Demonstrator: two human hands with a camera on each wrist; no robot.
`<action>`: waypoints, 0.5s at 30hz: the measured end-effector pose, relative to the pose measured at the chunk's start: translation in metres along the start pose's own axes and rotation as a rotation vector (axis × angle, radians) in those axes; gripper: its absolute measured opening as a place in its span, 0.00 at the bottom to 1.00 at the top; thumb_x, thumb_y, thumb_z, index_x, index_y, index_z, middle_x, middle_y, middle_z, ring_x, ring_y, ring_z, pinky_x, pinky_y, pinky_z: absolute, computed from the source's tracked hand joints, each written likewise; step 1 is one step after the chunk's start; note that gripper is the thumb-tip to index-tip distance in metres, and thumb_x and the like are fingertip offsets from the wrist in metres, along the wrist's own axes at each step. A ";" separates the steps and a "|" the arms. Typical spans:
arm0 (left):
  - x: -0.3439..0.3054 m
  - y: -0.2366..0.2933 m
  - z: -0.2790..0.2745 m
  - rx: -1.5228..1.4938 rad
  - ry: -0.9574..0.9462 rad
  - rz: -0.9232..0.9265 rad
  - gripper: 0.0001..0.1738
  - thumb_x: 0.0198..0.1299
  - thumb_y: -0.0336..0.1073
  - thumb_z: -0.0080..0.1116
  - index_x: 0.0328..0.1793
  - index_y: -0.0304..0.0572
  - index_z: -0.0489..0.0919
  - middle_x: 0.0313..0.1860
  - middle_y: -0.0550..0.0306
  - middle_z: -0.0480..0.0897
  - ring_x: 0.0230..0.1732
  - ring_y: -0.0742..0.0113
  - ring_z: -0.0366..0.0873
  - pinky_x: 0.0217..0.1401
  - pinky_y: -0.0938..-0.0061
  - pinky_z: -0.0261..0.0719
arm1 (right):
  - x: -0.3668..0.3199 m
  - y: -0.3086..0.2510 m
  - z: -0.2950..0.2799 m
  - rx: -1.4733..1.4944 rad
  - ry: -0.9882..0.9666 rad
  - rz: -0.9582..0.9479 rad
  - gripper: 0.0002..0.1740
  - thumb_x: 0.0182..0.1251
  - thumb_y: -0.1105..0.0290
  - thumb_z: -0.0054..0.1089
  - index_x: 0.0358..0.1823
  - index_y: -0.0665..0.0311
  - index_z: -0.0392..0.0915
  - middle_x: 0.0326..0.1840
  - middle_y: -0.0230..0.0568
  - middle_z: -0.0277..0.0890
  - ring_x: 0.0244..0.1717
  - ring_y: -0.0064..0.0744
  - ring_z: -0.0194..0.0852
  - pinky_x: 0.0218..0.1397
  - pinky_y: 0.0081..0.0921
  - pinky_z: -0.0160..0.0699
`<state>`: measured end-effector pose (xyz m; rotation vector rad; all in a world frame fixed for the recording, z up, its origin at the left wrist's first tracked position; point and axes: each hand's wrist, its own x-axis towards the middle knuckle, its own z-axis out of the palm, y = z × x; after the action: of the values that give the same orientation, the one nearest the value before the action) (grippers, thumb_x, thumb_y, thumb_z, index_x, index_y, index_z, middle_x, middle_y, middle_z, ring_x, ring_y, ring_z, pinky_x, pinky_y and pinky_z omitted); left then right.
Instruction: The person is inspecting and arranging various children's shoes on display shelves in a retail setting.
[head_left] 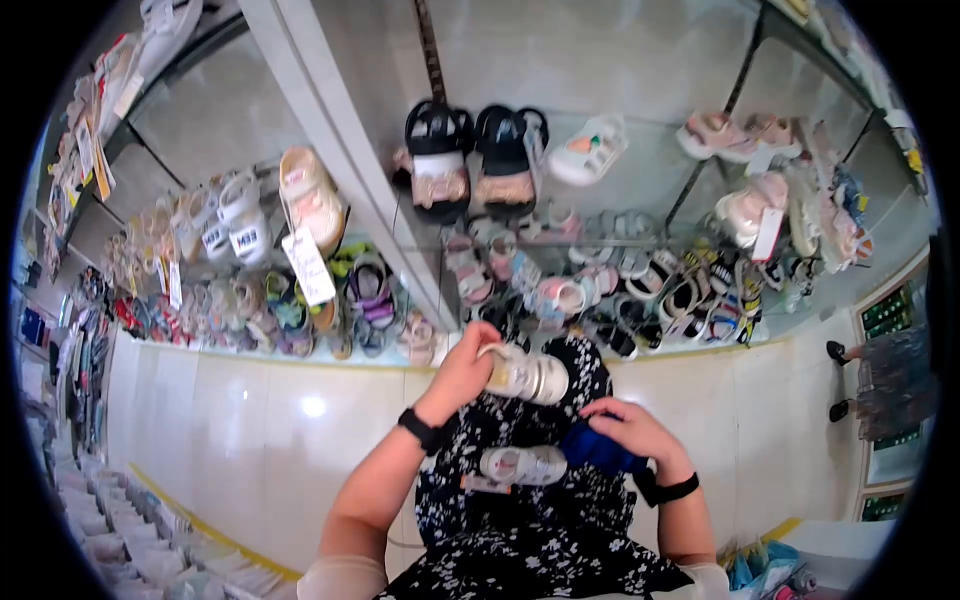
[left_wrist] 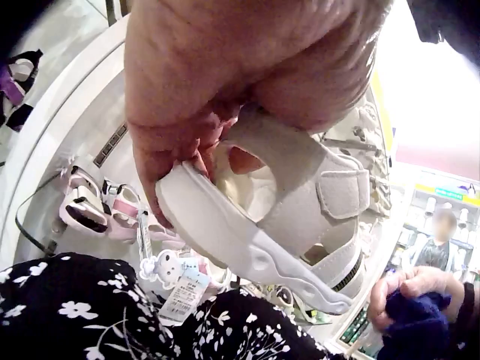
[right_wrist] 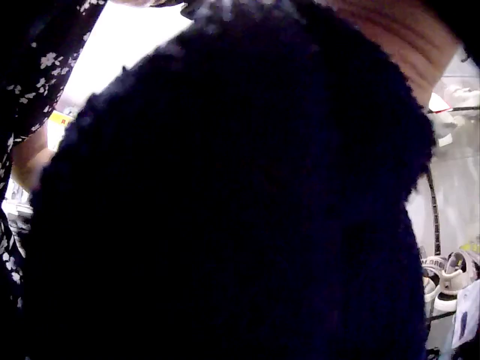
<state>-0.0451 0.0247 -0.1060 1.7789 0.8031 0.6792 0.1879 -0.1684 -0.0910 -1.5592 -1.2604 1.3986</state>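
Observation:
My left hand (head_left: 462, 378) grips a white child's sandal (head_left: 530, 378) by its heel end, above the lap. In the left wrist view the same sandal (left_wrist: 296, 180) shows a strap flap, a thick pale sole and an opening where the fingers (left_wrist: 169, 161) reach in. My right hand (head_left: 640, 432) holds a bunched dark blue fluffy cloth (head_left: 597, 450) at the right side of the lap. This cloth (right_wrist: 225, 195) fills most of the right wrist view. A second white sandal (head_left: 522, 465) lies on the floral skirt (head_left: 570, 520), just left of the cloth.
Ahead stand glass shelves (head_left: 640, 240) with many children's shoes, among them black sandals (head_left: 437, 165). A white post (head_left: 345, 150) divides the shelving. Packed goods (head_left: 120, 530) line the lower left. Another person (head_left: 890, 385) is at the far right, on the tiled floor (head_left: 270, 410).

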 end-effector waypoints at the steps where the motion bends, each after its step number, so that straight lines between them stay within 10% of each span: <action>1: -0.001 -0.005 0.001 0.036 -0.007 -0.018 0.12 0.56 0.23 0.44 0.48 0.37 0.67 0.41 0.47 0.78 0.46 0.53 0.78 0.52 0.69 0.74 | -0.001 -0.005 0.000 -0.026 -0.023 0.010 0.12 0.67 0.69 0.55 0.49 0.64 0.77 0.46 0.32 0.79 0.49 0.21 0.72 0.56 0.21 0.69; 7: -0.016 -0.016 0.016 0.190 -0.334 -0.084 0.11 0.55 0.27 0.50 0.46 0.39 0.71 0.38 0.51 0.78 0.43 0.58 0.77 0.50 0.72 0.73 | -0.016 -0.025 0.011 -0.639 -0.398 0.034 0.17 0.63 0.55 0.56 0.51 0.50 0.78 0.39 0.45 0.81 0.43 0.47 0.79 0.45 0.38 0.77; 15: -0.028 -0.028 0.019 0.400 -0.298 0.161 0.22 0.53 0.37 0.60 0.55 0.45 0.73 0.52 0.51 0.74 0.59 0.49 0.66 0.63 0.61 0.63 | -0.004 -0.029 0.080 -0.943 -0.425 -0.175 0.30 0.62 0.59 0.56 0.67 0.41 0.62 0.36 0.41 0.79 0.34 0.42 0.81 0.31 0.37 0.80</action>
<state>-0.0535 -0.0012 -0.1406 2.2614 0.6252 0.3545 0.1038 -0.1726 -0.0783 -1.6730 -2.4981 1.0888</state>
